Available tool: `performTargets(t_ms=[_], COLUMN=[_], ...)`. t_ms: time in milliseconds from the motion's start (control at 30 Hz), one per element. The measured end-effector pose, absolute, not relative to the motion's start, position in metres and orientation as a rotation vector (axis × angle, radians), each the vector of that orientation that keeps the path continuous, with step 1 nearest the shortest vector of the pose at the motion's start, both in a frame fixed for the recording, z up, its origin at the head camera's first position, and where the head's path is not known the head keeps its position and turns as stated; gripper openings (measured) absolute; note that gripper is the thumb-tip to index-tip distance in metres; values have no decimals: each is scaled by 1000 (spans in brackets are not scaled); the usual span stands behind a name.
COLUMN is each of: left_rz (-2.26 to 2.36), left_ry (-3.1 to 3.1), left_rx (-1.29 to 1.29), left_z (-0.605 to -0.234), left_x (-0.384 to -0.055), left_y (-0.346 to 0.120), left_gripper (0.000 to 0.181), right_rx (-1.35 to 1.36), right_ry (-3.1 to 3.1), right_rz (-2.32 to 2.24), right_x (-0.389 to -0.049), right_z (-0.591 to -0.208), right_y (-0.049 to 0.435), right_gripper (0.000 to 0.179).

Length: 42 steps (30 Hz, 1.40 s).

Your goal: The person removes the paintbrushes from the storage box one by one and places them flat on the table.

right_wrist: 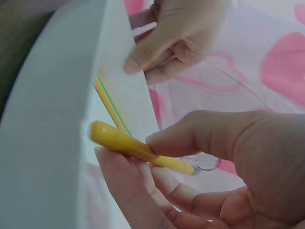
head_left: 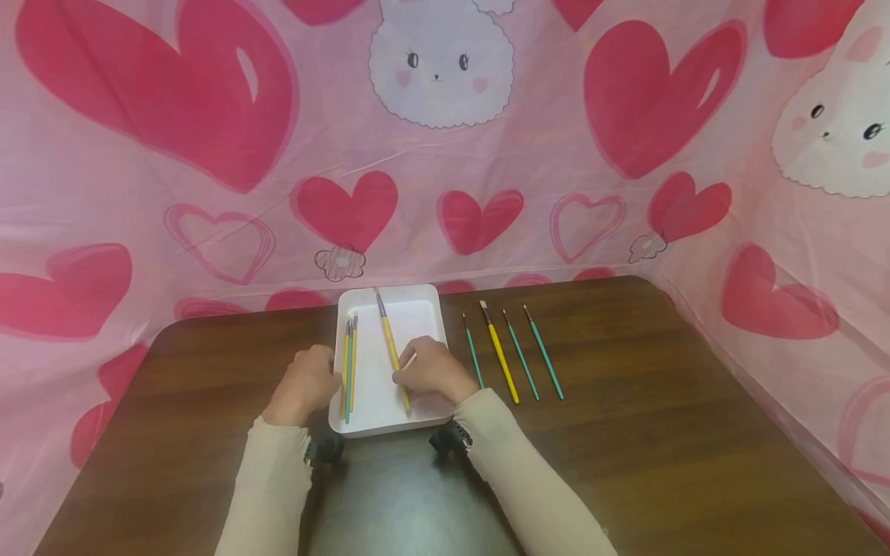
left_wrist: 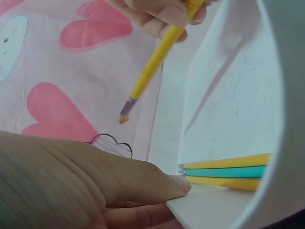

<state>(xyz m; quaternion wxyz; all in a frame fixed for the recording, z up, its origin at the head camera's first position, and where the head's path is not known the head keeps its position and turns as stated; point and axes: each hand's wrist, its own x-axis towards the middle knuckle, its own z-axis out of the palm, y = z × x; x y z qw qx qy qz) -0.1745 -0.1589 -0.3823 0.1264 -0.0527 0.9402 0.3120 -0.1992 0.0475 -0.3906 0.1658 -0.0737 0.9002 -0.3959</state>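
Note:
A white tray (head_left: 374,371) lies on the table, with my left hand (head_left: 304,386) at its left edge. In the left wrist view the left thumb (left_wrist: 162,186) presses on the tray's rim, other fingers outside the wall. My right hand (head_left: 433,371) pinches a yellow paintbrush (head_left: 388,336) by its handle, thumb against fingers, over the tray. Its bristles (left_wrist: 124,118) point toward the far side. Along the tray's left wall lie two yellow paintbrushes and one teal paintbrush (left_wrist: 224,172), side by side.
Right of the tray, several paintbrushes lie spaced apart on the brown wooden table (head_left: 647,432): a yellow paintbrush (head_left: 502,355) with a wide tip, and thin teal paintbrushes (head_left: 545,355). A pink heart-print sheet (head_left: 417,162) hangs behind and around the table.

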Motion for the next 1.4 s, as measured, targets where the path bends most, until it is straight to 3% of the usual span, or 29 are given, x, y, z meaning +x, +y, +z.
performTargets(t_ms=[1400], left_rz=[911], left_ry=[2744], left_rx=[-158], left_z=[-383], left_x=[-172], left_y=[-158], left_gripper=[38], right_rx=[-26], right_ry=[2486], right_rz=[-1303], right_x=[-214], right_z=[-356], right_y=[125], right_gripper=[19])
